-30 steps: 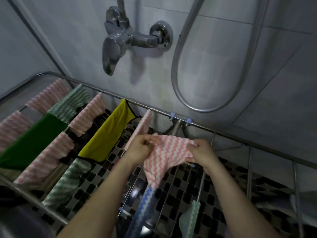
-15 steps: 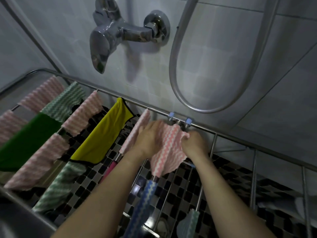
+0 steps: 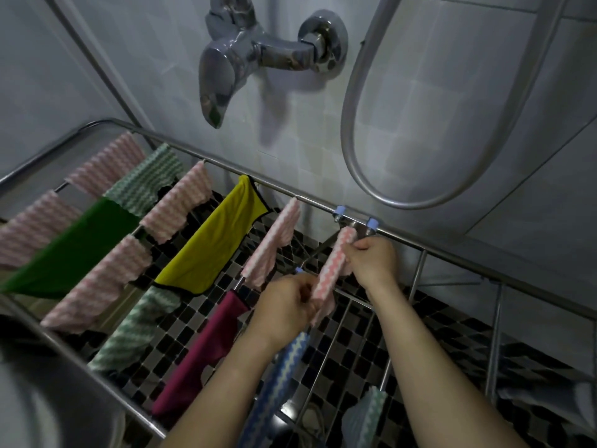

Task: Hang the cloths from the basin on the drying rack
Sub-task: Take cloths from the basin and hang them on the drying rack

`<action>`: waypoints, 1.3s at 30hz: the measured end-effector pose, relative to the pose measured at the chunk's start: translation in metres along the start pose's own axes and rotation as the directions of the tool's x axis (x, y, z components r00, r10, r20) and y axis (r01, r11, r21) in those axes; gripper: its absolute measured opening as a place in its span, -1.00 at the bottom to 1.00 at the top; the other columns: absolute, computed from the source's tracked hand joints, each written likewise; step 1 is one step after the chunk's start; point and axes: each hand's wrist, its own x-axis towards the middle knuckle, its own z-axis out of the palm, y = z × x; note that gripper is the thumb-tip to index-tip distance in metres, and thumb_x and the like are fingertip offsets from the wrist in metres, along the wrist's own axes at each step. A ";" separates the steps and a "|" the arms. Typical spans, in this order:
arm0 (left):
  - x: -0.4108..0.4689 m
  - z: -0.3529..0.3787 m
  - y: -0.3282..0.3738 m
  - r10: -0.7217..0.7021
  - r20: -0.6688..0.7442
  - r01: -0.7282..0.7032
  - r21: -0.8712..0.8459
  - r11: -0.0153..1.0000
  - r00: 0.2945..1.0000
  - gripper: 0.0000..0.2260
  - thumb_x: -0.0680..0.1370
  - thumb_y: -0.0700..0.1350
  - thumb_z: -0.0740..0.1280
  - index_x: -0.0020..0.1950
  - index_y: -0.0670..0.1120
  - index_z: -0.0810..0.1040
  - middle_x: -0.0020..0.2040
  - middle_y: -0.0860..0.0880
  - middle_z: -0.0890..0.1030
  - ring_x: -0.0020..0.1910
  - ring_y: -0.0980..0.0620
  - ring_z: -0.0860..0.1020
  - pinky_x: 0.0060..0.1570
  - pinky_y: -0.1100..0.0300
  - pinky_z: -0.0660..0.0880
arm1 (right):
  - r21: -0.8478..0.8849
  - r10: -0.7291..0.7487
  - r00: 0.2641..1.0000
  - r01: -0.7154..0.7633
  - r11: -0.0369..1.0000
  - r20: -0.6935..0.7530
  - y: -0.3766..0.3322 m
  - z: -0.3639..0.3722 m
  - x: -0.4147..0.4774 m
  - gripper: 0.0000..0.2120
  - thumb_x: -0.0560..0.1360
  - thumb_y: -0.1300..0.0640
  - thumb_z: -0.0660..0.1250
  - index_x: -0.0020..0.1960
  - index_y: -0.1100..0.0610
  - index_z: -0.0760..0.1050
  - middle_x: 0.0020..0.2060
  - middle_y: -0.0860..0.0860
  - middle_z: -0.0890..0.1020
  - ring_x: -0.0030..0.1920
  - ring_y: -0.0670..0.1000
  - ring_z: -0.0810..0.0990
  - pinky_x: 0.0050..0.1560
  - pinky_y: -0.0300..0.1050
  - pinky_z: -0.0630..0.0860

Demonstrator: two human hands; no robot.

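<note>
A pink zigzag cloth [image 3: 332, 270] lies draped over a bar of the metal drying rack [image 3: 452, 253], near the far rail. My left hand [image 3: 287, 305] pinches its near end. My right hand [image 3: 374, 257] grips its far end by the rail's blue clips [image 3: 339, 211]. Several cloths hang on the bars to the left: pink zigzag ones [image 3: 181, 202], green zigzag ones [image 3: 145, 182], a dark green one [image 3: 74, 247], a yellow one [image 3: 213, 237] and a maroon one [image 3: 203, 350]. A blue zigzag cloth [image 3: 277, 383] hangs below my left wrist. The basin is not clearly visible.
A chrome tap [image 3: 226, 59] and a shower hose [image 3: 355, 124] hang on the tiled wall above the rack. The floor below has black and grey mosaic tiles [image 3: 349, 350]. A pale green cloth [image 3: 371, 412] hangs on a near bar. Bare bars lie to the right.
The pink cloth was bunched and spread between my hands; now it is laid over the bar. My left hand moved toward me along it, my right stayed at the far end.
</note>
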 end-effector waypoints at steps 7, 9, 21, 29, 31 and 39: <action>0.002 0.003 0.007 0.045 -0.011 -0.045 0.023 0.999 0.999 -0.71 0.58 -0.11 0.27 0.30 0.05 0.51 0.04 0.00 0.57 -0.04 0.05 0.56 -0.09 0.24 0.43 | -0.079 -0.044 0.994 0.036 0.996 -0.098 -0.006 0.000 0.004 -0.82 0.49 0.07 0.35 -0.23 0.13 0.59 -0.33 0.00 0.63 -0.31 0.03 0.57 -0.35 -0.23 0.34; -0.002 0.001 0.006 0.041 -0.010 -0.041 0.038 0.998 0.999 -0.68 0.58 -0.07 0.28 0.34 0.06 0.48 0.06 0.01 0.56 -0.02 0.05 0.55 -0.09 0.25 0.40 | -0.114 -0.083 0.992 0.072 0.991 -0.094 -0.009 -0.002 0.000 -0.85 0.49 0.04 0.34 -0.11 0.12 0.56 -0.26 -0.03 0.60 -0.26 0.02 0.54 -0.31 -0.21 0.33; -0.085 -0.037 -0.018 -0.097 0.208 0.070 0.131 0.989 0.973 -0.38 0.46 0.10 0.43 0.47 0.10 0.27 0.21 0.06 0.49 0.09 0.11 0.50 0.10 0.14 0.50 | -0.262 -0.385 0.560 0.756 0.599 0.734 -0.017 -0.018 -0.082 -0.67 0.50 0.13 0.40 0.26 0.02 0.55 0.02 -0.15 0.43 -0.08 -0.17 0.50 0.05 -0.20 0.51; -0.164 -0.030 -0.034 -0.174 0.125 0.148 0.192 0.970 0.977 -0.39 0.44 0.10 0.44 0.44 0.14 0.28 0.12 0.04 0.54 0.07 0.06 0.53 0.01 0.18 0.47 | -0.259 -0.328 0.444 0.840 0.477 0.834 0.002 0.007 -0.155 -0.60 0.55 0.10 0.34 0.37 0.05 0.46 0.32 -0.10 0.42 0.16 -0.09 0.51 0.25 -0.17 0.43; -0.176 -0.028 -0.036 -0.193 0.061 0.174 0.236 0.956 0.979 -0.50 0.45 0.13 0.42 0.34 0.14 0.37 0.06 0.06 0.58 0.01 0.06 0.56 0.00 0.12 0.52 | -0.314 -0.295 0.458 0.849 0.425 0.839 0.007 0.012 -0.159 -0.54 0.54 0.00 0.33 0.40 0.09 0.43 0.37 -0.03 0.42 0.28 -0.02 0.45 0.30 -0.13 0.37; -0.218 -0.013 -0.033 -0.199 -0.135 0.220 0.169 0.961 0.971 -0.87 0.50 0.00 0.39 0.03 0.06 0.57 -0.10 0.08 0.63 -0.15 0.10 0.57 -0.15 0.21 0.48 | -0.478 -0.336 0.553 0.831 0.284 0.762 0.014 0.025 -0.186 -0.69 0.43 0.07 0.44 0.15 0.13 0.60 0.07 0.02 0.60 0.11 0.09 0.56 0.13 0.03 0.50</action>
